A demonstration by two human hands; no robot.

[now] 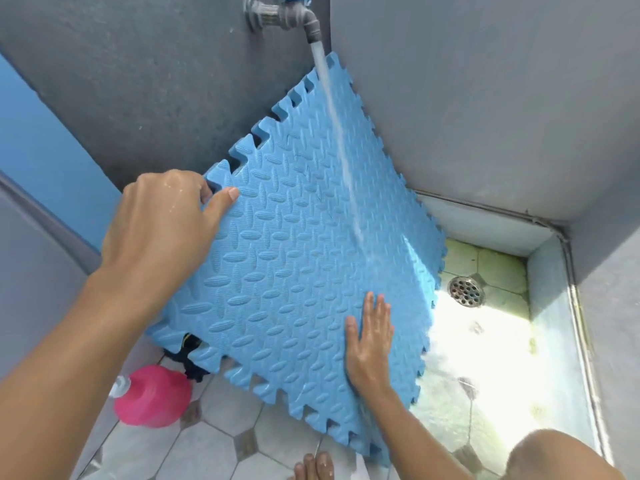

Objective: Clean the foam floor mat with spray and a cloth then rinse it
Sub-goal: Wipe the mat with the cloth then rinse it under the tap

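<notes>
A blue foam floor mat [298,244] with puzzle-cut edges leans tilted against the grey wall corner under a metal tap [277,19]. A stream of water [337,133] runs from the tap down across the mat's textured face. My left hand [162,223] grips the mat's left edge, thumb on the front and fingers behind. My right hand [369,337] lies flat with fingers spread on the mat's lower right face. A pink spray bottle [152,396] lies on the tiled floor under my left arm. No cloth can be made out for sure.
A wet wash bay [485,358] with a round metal drain [465,291] lies to the right, bordered by a low kerb. Something dark [192,358] sits behind the mat's lower left corner. My toes [313,467] and knee [561,457] show at the bottom.
</notes>
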